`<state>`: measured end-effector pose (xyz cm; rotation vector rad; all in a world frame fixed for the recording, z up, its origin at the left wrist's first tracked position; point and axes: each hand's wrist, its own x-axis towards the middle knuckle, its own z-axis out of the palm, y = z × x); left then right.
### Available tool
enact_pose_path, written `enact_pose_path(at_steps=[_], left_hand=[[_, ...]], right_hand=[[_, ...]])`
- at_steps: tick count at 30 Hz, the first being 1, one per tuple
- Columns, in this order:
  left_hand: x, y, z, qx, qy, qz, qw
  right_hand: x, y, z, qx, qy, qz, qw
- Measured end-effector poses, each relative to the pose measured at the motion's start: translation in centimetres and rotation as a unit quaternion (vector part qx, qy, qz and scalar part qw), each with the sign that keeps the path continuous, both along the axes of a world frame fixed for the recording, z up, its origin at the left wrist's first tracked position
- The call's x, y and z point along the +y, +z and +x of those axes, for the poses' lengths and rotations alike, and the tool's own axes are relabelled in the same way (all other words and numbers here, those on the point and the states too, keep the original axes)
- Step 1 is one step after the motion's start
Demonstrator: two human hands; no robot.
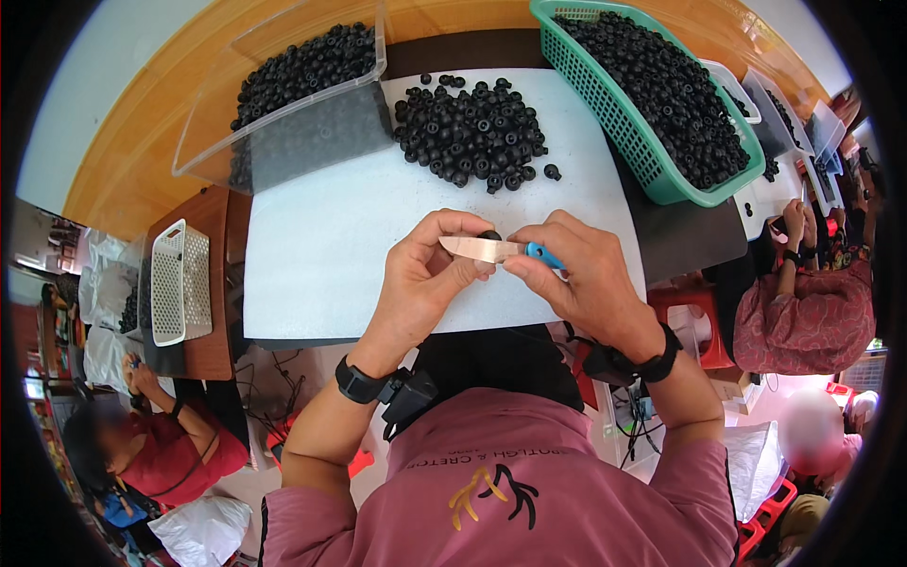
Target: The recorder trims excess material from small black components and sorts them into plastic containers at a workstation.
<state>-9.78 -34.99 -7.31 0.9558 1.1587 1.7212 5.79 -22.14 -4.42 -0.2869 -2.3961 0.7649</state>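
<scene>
Knife [487, 249], metal-bladed; rounded black piece [489, 234]

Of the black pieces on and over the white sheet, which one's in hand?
The black piece pinched in the left hand, partly hidden behind the knife. The loose pieces lie on the sheet, untouched by either hand.

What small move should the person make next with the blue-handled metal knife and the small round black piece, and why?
Perhaps the left hand should turn the small round black piece slightly while the right hand steadies the blue-handled metal knife: the blade overlaps the piece in view, near the left thumb.
</scene>
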Motion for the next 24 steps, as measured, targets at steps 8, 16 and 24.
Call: enact_pose_path(at_steps=[8,16,24], left_hand=[[1.1,0.1,-0.5,-0.027,0.005,0.0,1.0],[1.4,0.1,-1.3,-0.09,-0.05,0.016,0.995],[1.4,0.1,-1.2,-0.063,-0.002,0.011,0.998]], right_hand=[[0.7,0.0,-0.7,-0.01,-0.004,-0.017,1.0],[2.7,-0.5,-1.8,-0.033,-0.098,-0.086,0.991],[1.0,0.9,-3.3,-0.07,0.018,-0.374,0.925]])
